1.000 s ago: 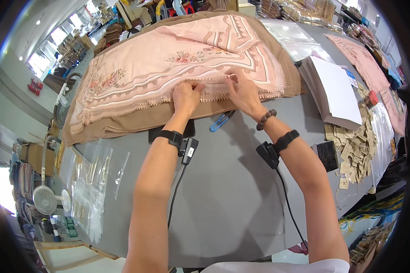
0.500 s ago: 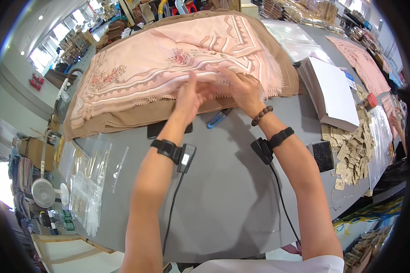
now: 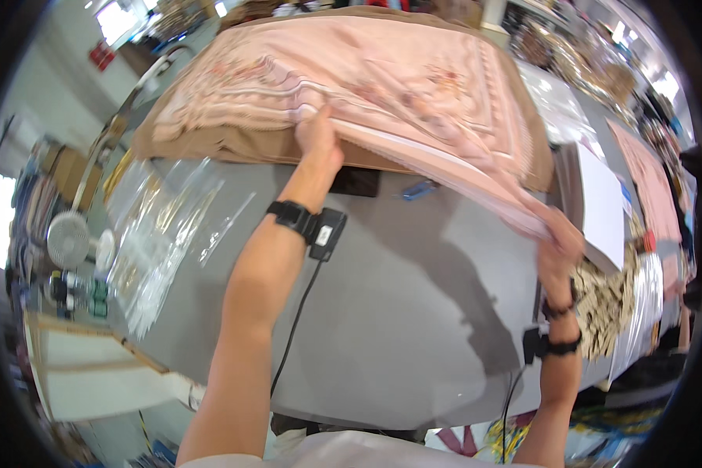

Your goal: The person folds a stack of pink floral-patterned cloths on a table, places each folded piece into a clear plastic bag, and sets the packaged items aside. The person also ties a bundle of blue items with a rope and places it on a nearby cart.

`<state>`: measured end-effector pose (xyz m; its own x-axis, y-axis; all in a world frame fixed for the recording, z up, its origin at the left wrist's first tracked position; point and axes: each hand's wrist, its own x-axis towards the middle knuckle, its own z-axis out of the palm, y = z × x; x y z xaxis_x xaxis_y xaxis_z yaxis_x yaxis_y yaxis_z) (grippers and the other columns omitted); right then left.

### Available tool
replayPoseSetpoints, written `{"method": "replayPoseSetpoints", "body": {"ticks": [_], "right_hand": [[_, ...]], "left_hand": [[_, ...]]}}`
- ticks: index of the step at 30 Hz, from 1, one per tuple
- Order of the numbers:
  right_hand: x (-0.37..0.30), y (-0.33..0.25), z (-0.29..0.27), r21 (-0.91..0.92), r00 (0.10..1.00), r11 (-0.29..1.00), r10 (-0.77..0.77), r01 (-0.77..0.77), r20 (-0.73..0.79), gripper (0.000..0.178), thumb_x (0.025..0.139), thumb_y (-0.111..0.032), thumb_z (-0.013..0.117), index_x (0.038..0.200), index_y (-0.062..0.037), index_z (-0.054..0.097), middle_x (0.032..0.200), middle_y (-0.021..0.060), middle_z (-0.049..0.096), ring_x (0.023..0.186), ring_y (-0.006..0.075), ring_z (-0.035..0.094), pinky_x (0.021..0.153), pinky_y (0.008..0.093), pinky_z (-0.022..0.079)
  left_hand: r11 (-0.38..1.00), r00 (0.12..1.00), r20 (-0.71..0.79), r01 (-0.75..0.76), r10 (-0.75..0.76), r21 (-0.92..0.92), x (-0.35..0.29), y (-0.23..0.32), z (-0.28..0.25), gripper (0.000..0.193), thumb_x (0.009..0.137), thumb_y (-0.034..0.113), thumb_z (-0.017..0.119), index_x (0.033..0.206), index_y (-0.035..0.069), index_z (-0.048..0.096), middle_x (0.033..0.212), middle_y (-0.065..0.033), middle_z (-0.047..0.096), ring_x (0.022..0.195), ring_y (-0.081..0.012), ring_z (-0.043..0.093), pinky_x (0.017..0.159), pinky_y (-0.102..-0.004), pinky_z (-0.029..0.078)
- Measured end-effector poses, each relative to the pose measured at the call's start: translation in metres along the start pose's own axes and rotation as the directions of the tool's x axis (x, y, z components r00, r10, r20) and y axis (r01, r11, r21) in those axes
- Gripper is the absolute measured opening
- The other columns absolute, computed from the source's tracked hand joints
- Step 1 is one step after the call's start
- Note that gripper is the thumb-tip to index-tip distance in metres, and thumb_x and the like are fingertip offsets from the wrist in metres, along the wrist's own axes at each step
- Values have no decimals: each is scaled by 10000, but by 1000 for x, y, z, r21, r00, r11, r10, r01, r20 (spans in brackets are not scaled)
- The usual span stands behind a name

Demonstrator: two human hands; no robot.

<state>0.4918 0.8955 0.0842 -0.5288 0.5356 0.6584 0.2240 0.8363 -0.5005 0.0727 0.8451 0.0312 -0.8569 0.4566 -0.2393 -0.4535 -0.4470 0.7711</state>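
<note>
A pink floral scarf with striped borders and a scalloped edge lies over a stack of brown cloth. Its near edge is pinched by my left hand, around the middle of the stack. Off to the right, my right hand is closed on the same scarf and holds a stretch of its edge out over the table, beside the white paper stack. The edge runs taut and slanted between my hands. Below it on the table lie a blue cutter-like tool and a flat black object, partly covered by my left wrist.
Clear plastic bags lie on the grey table at left. A thick stack of white paper stands at right, near a pile of beige tags. Another pink cloth lies beyond. Cables trail from both wrist devices.
My right hand has moved right and nearer, drawing the scarf's edge out with it. My left hand has closed on the edge. The scarf spreads wider to the right, and the view has shifted.
</note>
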Motion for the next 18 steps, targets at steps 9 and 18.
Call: {"method": "replayPoseSetpoints", "body": {"ticks": [9,18], "right_hand": [[-95,87,-140,68,714,910,367,-410,-596,306,1064,-177,555,1277,8,674,1246,103,686,1130,175,612,1013,310,471],[-72,34,-129,162,928,938,334,-308,-168,293,979,-7,544,1229,25,694,1143,89,730,1019,156,668,909,328,538]], "left_hand": [[981,976,-102,-191,193,32,99,110,-131,538,851,-4,708,1355,-54,525,1269,-154,631,1120,-275,632,949,-400,537],[858,873,-127,-421,472,296,18,180,-255,260,1012,179,595,1167,-14,676,1002,-113,726,850,-213,713,733,-359,591]]}}
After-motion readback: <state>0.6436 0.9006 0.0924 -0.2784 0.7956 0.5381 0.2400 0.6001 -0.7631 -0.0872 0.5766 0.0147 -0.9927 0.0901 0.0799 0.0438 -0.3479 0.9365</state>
